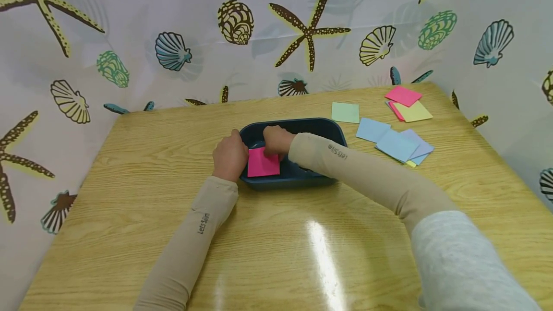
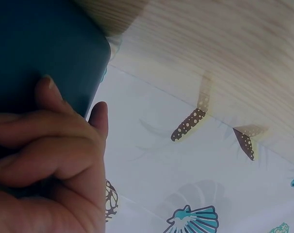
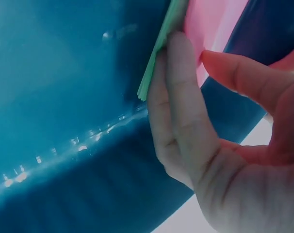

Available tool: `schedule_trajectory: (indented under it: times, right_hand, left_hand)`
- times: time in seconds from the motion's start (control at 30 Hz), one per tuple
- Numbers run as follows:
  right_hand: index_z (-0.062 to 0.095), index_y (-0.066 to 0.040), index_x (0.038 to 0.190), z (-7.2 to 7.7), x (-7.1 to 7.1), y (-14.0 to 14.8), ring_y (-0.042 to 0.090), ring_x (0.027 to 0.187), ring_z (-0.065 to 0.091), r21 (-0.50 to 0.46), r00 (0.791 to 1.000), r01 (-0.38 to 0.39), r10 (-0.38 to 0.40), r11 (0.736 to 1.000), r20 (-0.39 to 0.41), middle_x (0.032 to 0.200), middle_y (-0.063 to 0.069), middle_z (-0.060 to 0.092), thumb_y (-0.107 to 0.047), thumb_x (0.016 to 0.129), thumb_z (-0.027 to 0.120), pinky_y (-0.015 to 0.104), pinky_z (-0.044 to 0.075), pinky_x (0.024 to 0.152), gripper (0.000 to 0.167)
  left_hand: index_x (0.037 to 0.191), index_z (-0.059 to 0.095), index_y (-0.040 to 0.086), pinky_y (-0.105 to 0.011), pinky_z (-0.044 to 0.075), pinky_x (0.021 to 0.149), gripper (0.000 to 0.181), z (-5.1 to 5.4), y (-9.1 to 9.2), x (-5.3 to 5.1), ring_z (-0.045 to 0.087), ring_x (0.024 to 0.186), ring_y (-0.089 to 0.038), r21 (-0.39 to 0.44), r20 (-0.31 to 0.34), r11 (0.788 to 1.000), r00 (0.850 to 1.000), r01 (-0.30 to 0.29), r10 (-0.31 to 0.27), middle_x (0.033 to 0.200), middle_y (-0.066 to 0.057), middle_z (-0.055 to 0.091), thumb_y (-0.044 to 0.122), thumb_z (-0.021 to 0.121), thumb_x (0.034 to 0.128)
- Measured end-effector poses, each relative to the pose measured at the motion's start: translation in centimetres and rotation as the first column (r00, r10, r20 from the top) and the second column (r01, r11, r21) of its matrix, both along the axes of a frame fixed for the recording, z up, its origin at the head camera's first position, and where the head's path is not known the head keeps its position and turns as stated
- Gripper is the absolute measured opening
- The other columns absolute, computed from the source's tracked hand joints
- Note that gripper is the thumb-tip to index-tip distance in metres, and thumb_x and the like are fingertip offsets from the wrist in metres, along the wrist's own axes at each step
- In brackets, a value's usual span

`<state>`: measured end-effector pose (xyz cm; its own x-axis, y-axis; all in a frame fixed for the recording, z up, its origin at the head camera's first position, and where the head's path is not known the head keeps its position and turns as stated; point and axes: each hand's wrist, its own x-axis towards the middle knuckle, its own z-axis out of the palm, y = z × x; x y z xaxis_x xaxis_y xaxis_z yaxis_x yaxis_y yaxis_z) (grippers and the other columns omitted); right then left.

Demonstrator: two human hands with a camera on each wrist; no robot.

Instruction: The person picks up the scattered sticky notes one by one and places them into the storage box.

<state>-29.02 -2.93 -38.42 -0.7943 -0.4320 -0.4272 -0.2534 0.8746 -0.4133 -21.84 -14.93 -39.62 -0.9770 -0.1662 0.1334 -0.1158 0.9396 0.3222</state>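
Head view: white wall cloth (image 1: 198,13) printed with starfish and shells, standing behind and beside a wood-grain tabletop (image 1: 268,234). Both forearms in beige fabric sleeves (image 1: 190,244), the right one reaching across. Dark blue, rounded rectangular bin (image 1: 289,185) near the tabletop's middle.

Left hand (image 1: 231,156) at the bin's left end, gripping it; left wrist view has these fingers bent against the blue wall. Right hand (image 1: 276,139) inside the bin's left part, its fingers pinching a bright pink square paper (image 1: 264,166) together with green-edged sheets; right wrist view puts the thumb on the pink side, fingers along the green. Pink paper within the bin, tilted.

Right of the bin, on the tabletop: light blue square papers (image 1: 396,145) overlapping a lavender one (image 1: 419,138); pale green square paper (image 1: 345,112) apart; farther back, a pale yellow square paper (image 1: 414,111) beside a second pink one (image 1: 403,95).
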Motion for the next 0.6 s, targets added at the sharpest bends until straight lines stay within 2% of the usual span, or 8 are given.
schedule_trajectory:
  times: [0.23, 0.6]
  right_hand:
    - [0.061, -0.001, 0.093, 0.0, 0.4, 0.1, 0.018, 0.047, 0.061, 0.067, 0.992, -0.065, 0.072, 0.996, -0.102, 0.080, 0.011, 0.064, -0.008, 0.087, 0.062, 0.027, 0.050, 0.044, 0.009]
    - [0.063, -0.001, 0.100, 0.6, 1.3, 0.1, 0.017, 0.058, 0.059, 0.078, 0.983, -0.069, 0.081, 0.995, -0.164, 0.082, 0.008, 0.061, -0.010, 0.088, 0.065, 0.026, 0.049, 0.051, 0.015]
  left_hand:
    - [0.106, 0.056, -0.004, -0.052, 0.054, 0.067, 0.021, 0.0, 0.0, 0.1, 0.066, 0.078, -0.040, 0.001, -0.012, 1.000, 1.000, 0.013, -0.013, 0.089, -0.025, 0.067, 0.012, 0.053, 0.0933]
    - [0.107, 0.055, -0.004, -0.052, 0.054, 0.069, 0.020, 0.0, 0.0, 0.1, 0.067, 0.079, -0.040, 0.001, -0.012, 1.000, 1.000, 0.015, -0.015, 0.089, -0.025, 0.067, 0.012, 0.052, 0.0937]
